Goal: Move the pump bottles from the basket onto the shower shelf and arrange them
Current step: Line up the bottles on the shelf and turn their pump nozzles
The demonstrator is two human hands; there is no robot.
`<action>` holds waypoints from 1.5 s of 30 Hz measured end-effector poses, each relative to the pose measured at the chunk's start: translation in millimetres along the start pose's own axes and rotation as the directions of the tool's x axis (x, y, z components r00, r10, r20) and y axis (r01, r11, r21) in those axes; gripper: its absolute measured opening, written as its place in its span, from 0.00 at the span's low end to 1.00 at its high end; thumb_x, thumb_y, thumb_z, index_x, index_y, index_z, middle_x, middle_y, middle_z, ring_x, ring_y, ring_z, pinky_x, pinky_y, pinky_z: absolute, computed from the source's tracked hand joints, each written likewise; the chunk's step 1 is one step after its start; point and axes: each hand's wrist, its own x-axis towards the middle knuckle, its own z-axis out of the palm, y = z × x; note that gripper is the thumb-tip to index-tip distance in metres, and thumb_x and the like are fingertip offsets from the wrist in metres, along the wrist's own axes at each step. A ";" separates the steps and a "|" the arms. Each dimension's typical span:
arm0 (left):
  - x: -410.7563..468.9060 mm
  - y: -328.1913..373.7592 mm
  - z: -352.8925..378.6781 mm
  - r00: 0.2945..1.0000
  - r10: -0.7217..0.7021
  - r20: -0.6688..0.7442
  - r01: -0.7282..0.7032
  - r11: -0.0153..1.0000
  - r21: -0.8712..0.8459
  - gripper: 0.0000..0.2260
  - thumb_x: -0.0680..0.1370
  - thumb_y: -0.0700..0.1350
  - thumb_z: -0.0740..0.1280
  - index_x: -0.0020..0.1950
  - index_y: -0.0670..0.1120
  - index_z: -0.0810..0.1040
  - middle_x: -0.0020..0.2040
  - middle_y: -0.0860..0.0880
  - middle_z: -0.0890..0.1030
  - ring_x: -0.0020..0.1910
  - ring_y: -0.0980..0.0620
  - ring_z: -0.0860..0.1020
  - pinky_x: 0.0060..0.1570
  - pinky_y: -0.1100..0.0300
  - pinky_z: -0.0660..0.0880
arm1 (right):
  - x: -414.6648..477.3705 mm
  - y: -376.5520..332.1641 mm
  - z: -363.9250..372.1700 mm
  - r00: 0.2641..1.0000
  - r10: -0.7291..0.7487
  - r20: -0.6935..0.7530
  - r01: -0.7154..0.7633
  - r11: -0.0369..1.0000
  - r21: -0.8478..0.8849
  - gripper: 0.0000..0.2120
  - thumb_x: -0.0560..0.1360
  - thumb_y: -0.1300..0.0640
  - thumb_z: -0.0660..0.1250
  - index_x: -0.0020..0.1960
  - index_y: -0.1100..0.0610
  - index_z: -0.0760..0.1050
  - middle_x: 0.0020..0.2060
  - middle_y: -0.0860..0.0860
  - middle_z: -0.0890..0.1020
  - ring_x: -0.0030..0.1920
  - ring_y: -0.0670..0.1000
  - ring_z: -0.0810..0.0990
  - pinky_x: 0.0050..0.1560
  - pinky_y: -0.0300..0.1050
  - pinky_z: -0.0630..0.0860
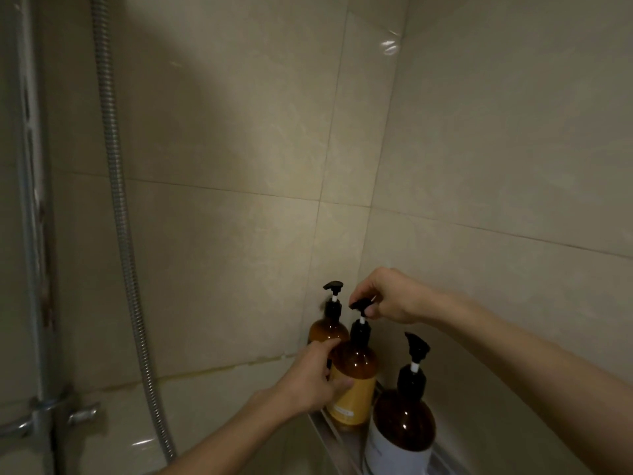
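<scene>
The white-labelled bottle (400,437) stood nearest the camera, at the front end of the shelf (329,431), a metal corner rack fixed where the two tiled walls (239,149) met. Its amber body carried a black pump (416,349) raised on a white stem, and neither hand touched it. Just behind it on the shelf stood the yellow-labelled bottle (354,382), upright and held from both sides. The left hand (310,380) was wrapped round its body, fingers (325,347) across the shoulder and thumb (340,383) pressed on the label. The right hand (394,296) came in from above the shelf and pinched the black pump head (361,305) of this same bottle between thumb and fingertips (the nozzle pointed left, away from the corner). Behind the yellow-labelled bottle, deepest in the corner of the shelf and close to the wall, stood a third bottle (327,329), also amber, with its own pump head (332,286) raised; it was partly hidden, and whether it touched its neighbour could not be told. Well to the left of the shelf a ribbed metal shower hose (116,200) hung down the wall beside a vertical pipe (32,200), with the tap fitting (51,411) below, lower than the shelf's level in the frame. The basket lay out of view.
</scene>
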 end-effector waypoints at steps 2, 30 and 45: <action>-2.1 0.7 3.2 0.998 0.000 -0.070 0.001 1.000 0.015 0.38 0.64 0.57 0.75 0.70 0.54 0.65 0.62 0.54 0.74 0.58 0.56 0.75 0.57 0.59 0.75 | 0.8 1.8 1.7 1.000 0.002 -0.006 -0.002 1.000 0.008 0.16 0.71 0.65 0.69 0.54 0.48 0.80 0.44 0.44 0.78 0.46 0.43 0.76 0.49 0.39 0.75; 12.0 -19.9 -13.2 0.963 0.055 -0.265 -0.043 0.998 0.053 0.13 0.74 0.48 0.69 0.58 0.56 0.76 0.46 0.62 0.79 0.45 0.66 0.77 0.47 0.68 0.75 | 42.7 -9.4 -4.8 0.993 -0.027 0.119 0.023 0.999 0.037 0.24 0.75 0.61 0.64 0.69 0.48 0.66 0.64 0.55 0.75 0.61 0.52 0.74 0.60 0.46 0.71; 39.8 -41.7 -19.5 0.977 -0.019 -0.211 0.029 0.999 0.045 0.15 0.71 0.44 0.72 0.57 0.52 0.78 0.49 0.54 0.81 0.49 0.58 0.78 0.49 0.65 0.72 | 65.6 -5.8 7.0 1.000 -0.015 -0.002 0.015 0.988 0.155 0.10 0.73 0.65 0.67 0.54 0.59 0.80 0.45 0.55 0.82 0.39 0.47 0.82 0.39 0.36 0.79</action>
